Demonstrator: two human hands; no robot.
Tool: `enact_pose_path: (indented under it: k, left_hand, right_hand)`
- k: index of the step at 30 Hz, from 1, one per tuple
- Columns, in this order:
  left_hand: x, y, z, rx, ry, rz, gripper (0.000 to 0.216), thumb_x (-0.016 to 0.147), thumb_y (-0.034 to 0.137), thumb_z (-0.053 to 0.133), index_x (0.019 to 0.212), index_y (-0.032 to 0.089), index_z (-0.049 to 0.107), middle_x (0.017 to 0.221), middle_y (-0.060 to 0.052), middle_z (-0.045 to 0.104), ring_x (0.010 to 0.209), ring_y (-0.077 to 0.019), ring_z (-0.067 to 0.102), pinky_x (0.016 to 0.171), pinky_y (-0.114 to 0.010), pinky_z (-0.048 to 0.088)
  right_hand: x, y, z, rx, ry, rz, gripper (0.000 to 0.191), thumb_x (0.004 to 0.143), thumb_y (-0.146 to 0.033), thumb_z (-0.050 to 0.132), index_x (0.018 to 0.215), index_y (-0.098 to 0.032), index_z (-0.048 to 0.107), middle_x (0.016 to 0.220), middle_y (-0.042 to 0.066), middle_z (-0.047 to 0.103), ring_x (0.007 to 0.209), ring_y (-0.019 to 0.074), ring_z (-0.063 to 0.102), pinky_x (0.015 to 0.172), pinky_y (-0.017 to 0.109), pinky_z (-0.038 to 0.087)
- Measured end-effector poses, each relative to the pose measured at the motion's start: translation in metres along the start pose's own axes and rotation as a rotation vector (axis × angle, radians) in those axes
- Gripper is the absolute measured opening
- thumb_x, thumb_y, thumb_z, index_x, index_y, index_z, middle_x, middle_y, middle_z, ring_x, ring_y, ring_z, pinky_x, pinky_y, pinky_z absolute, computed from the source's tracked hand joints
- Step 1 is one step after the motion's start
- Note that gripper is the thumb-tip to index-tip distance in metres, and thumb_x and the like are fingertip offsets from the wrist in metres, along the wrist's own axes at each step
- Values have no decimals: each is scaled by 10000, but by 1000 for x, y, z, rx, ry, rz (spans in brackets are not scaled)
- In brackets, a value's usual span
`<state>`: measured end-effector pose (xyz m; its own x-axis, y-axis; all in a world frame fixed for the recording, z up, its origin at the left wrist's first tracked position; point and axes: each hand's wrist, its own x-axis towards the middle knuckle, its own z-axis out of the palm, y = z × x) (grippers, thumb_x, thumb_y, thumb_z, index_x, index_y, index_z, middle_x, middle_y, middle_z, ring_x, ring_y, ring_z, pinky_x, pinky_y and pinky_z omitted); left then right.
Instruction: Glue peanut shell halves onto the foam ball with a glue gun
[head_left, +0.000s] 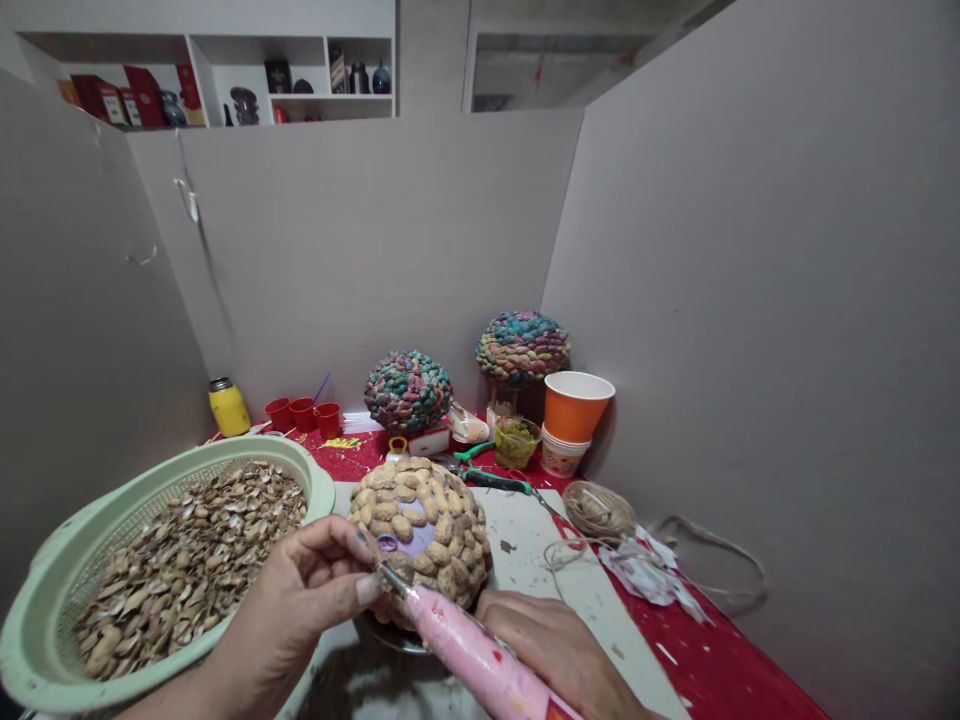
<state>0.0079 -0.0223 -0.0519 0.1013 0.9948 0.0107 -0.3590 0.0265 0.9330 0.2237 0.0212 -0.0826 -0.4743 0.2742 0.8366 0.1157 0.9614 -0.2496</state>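
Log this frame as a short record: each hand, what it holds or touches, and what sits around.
left hand: fingers pinched at the glue gun's tip, against the dome; contents unclear
right hand: holds the pink glue gun
dome: mostly covered in peanut shells, purple patch bare
left side: green basket of loose shells
behind: orange cup, twine, yellow jar

The left hand [300,590] and right hand [555,650] are bare, the left fingers [361,546] smudged with greyish grime.
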Motion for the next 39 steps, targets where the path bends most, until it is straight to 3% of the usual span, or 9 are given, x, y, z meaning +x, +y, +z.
enact_pose_path:
  k: [8, 18, 24, 39]
  left_hand:
    - [1, -1, -1, 60, 20, -8, 245, 666, 259, 875, 782, 187, 672, 726, 18, 708, 687, -103, 643, 656, -189, 488]
    - [1, 1, 0, -3, -11, 16, 277, 687, 217, 859, 836, 195, 626, 767, 21, 678, 706, -108, 650, 664, -197, 506]
    - [0, 2, 1, 8, -29, 24, 273, 713, 208, 841, 859, 192, 611, 774, 15, 671, 695, -107, 638, 657, -205, 508]
    - [0, 4, -1, 31, 22, 55, 308, 688, 191, 861, 860, 189, 605, 780, 18, 672, 723, -97, 636, 666, -175, 499]
  right_hand:
    - [-4, 0, 1, 16, 1, 9, 434, 1044, -591, 322, 792, -239, 293, 585, -60, 344, 420, 126, 364, 365, 256, 262]
    - [0, -3, -1, -37, 41, -6, 489, 1049, -563, 359, 702, -221, 312, 528, -65, 359, 409, 104, 334, 376, 229, 260]
    - [1, -6, -3, -64, 2, 23, 420, 1053, -424, 361, 697, -213, 295, 551, -59, 328, 415, 101, 322, 394, 236, 238]
    - [5, -7, -4, -44, 11, 28, 438, 1040, -430, 376, 667, -205, 327, 551, -60, 319, 412, 90, 304, 384, 228, 230]
